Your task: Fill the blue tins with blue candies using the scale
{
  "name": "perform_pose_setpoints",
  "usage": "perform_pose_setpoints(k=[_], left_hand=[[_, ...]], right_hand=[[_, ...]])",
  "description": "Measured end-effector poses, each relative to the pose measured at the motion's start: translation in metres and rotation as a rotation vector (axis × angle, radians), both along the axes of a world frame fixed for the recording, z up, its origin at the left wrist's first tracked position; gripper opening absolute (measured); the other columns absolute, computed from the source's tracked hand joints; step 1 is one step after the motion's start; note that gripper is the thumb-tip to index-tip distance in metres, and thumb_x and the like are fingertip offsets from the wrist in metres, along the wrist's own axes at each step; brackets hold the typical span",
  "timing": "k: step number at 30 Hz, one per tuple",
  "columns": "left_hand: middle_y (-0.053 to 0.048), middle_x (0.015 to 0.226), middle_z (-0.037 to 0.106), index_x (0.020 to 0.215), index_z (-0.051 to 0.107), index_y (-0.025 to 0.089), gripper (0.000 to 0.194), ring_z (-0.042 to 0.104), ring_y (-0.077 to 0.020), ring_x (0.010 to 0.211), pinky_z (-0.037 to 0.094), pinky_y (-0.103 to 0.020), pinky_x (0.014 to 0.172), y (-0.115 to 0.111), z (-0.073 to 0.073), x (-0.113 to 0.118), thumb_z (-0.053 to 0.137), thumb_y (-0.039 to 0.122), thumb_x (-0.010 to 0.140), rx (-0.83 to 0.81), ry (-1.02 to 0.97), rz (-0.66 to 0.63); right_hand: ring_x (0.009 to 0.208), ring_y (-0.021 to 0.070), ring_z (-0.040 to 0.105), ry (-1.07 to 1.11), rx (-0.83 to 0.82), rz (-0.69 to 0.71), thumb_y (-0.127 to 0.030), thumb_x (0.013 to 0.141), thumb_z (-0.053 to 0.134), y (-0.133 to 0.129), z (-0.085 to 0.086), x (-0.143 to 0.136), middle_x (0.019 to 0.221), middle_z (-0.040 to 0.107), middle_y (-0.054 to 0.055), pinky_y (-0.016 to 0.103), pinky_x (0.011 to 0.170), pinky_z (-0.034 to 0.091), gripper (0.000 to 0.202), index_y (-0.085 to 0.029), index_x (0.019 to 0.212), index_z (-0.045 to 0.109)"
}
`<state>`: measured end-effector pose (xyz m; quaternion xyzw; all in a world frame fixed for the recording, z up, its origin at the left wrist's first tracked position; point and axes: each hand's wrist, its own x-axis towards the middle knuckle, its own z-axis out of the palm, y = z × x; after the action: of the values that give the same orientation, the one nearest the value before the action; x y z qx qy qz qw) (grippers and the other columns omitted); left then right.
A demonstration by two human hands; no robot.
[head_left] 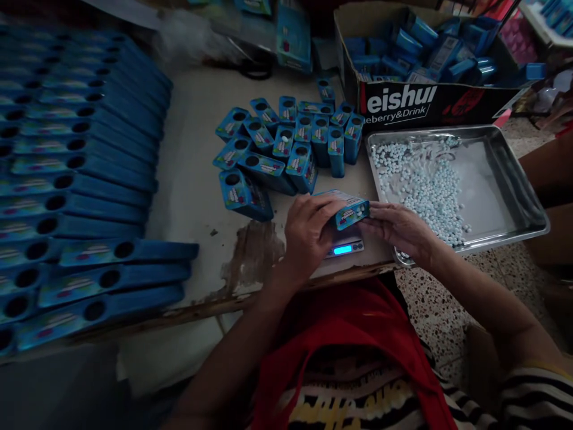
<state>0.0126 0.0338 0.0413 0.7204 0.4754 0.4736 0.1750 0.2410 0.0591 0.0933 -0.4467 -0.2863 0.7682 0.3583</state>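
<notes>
My left hand point(308, 224) is closed around a small blue candy box point(353, 214), tilted above a digital scale point(344, 248) whose display glows blue. White pellets show at the hole in the box's right end. My right hand point(403, 230) is at that end, its fingers pressed together against or just beside the hole; what they pinch is hidden. Right of the scale, a metal tray point(492, 179) holds many pale round candy pellets point(432, 194). Behind the scale stands a cluster of similar blue boxes point(302, 158), several with dark round holes on top.
Rows of blue boxes point(80, 179) fill the table's left side. A cardboard carton point(403, 110) full of blue boxes stands behind the tray. Dark-handled scissors point(256, 70) lie at the back. The worn table edge point(210, 307) runs in front of me; another person's limb point(546, 167) is at right.
</notes>
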Motion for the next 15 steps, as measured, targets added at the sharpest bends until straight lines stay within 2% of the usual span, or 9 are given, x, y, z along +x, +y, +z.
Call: perform_pose_setpoints(k=[2, 3, 5, 7, 9, 10, 12, 14, 15], left_hand=[[-0.008, 0.128, 0.083, 0.127, 0.08, 0.027, 0.03, 0.077, -0.0311, 0.123, 0.059, -0.049, 0.118, -0.006, 0.001, 0.006, 0.076, 0.028, 0.098, -0.057, -0.11, 0.065], [-0.007, 0.124, 0.083, 0.127, 0.078, 0.026, 0.031, 0.078, -0.0299, 0.117, 0.063, -0.046, 0.111, -0.01, 0.002, 0.007, 0.08, 0.031, 0.097, -0.091, -0.172, 0.103], [-0.005, 0.115, 0.082, 0.127, 0.072, 0.026, 0.037, 0.08, -0.0261, 0.102, 0.068, -0.039, 0.095, -0.02, 0.009, 0.0, 0.085, 0.038, 0.094, -0.183, -0.324, 0.158], [-0.002, 0.106, 0.078, 0.126, 0.069, 0.027, 0.042, 0.079, -0.0227, 0.091, 0.068, -0.034, 0.083, -0.029, 0.021, -0.023, 0.088, 0.041, 0.091, -0.269, -0.485, 0.186], [-0.002, 0.108, 0.077, 0.127, 0.07, 0.026, 0.05, 0.078, -0.0225, 0.094, 0.069, -0.033, 0.085, -0.035, 0.041, -0.067, 0.092, 0.039, 0.085, -0.276, -0.529, 0.228], [-0.003, 0.112, 0.078, 0.128, 0.071, 0.025, 0.054, 0.078, -0.0231, 0.099, 0.069, -0.034, 0.09, -0.038, 0.053, -0.095, 0.095, 0.038, 0.081, -0.253, -0.486, 0.266], [-0.004, 0.124, 0.078, 0.133, 0.073, 0.02, 0.064, 0.077, -0.0256, 0.111, 0.067, -0.038, 0.104, -0.039, 0.075, -0.159, 0.098, 0.038, 0.076, -0.217, -0.318, 0.353], [-0.003, 0.13, 0.077, 0.139, 0.072, 0.016, 0.066, 0.075, -0.0254, 0.117, 0.062, -0.045, 0.115, -0.033, 0.091, -0.22, 0.092, 0.046, 0.084, -0.263, -0.073, 0.432], [-0.002, 0.132, 0.075, 0.14, 0.072, 0.015, 0.067, 0.073, -0.0243, 0.121, 0.059, -0.047, 0.12, -0.027, 0.094, -0.245, 0.088, 0.053, 0.087, -0.288, 0.018, 0.448]], right_hand=[[0.096, 0.025, 0.082, -0.117, 0.094, 0.06, -0.024, 0.092, 0.087, 0.003, 0.005, 0.008, 0.102, 0.084, 0.012, 0.042, 0.093, 0.073, 0.019, -0.018, 0.109, 0.084], [0.098, 0.0267, 0.082, -0.234, 0.197, 0.074, -0.03, 0.093, 0.086, 0.004, 0.009, 0.017, 0.105, 0.084, 0.013, 0.046, 0.094, 0.072, 0.021, -0.02, 0.112, 0.085], [0.107, 0.0328, 0.081, -0.585, 0.517, 0.063, -0.041, 0.099, 0.082, 0.005, 0.015, 0.042, 0.116, 0.085, 0.013, 0.057, 0.098, 0.07, 0.023, -0.027, 0.116, 0.087], [0.136, 0.0459, 0.071, -1.07, 0.897, 0.063, -0.039, 0.099, 0.08, 0.013, 0.014, 0.074, 0.138, 0.08, 0.016, 0.072, 0.111, 0.06, 0.022, -0.031, 0.118, 0.088], [0.153, 0.0609, 0.055, -1.417, 1.081, 0.07, -0.044, 0.094, 0.083, 0.029, 0.003, 0.1, 0.163, 0.065, 0.024, 0.084, 0.115, 0.048, 0.031, -0.027, 0.119, 0.088], [0.145, 0.0611, 0.062, -1.448, 1.099, 0.076, -0.047, 0.093, 0.084, 0.038, -0.003, 0.104, 0.164, 0.064, 0.027, 0.082, 0.109, 0.052, 0.034, -0.026, 0.12, 0.088], [0.111, 0.0477, 0.079, -1.293, 1.091, 0.141, -0.053, 0.096, 0.081, 0.049, -0.01, 0.094, 0.151, 0.073, 0.024, 0.066, 0.086, 0.064, 0.035, -0.029, 0.121, 0.087], [0.084, 0.0331, 0.079, -1.066, 1.13, 0.221, -0.052, 0.101, 0.077, 0.051, -0.007, 0.061, 0.125, 0.082, 0.017, 0.05, 0.071, 0.063, 0.03, -0.031, 0.12, 0.086], [0.082, 0.0305, 0.078, -0.989, 1.187, 0.263, -0.049, 0.103, 0.075, 0.05, -0.003, 0.039, 0.112, 0.082, 0.014, 0.048, 0.073, 0.063, 0.027, -0.03, 0.12, 0.085]])
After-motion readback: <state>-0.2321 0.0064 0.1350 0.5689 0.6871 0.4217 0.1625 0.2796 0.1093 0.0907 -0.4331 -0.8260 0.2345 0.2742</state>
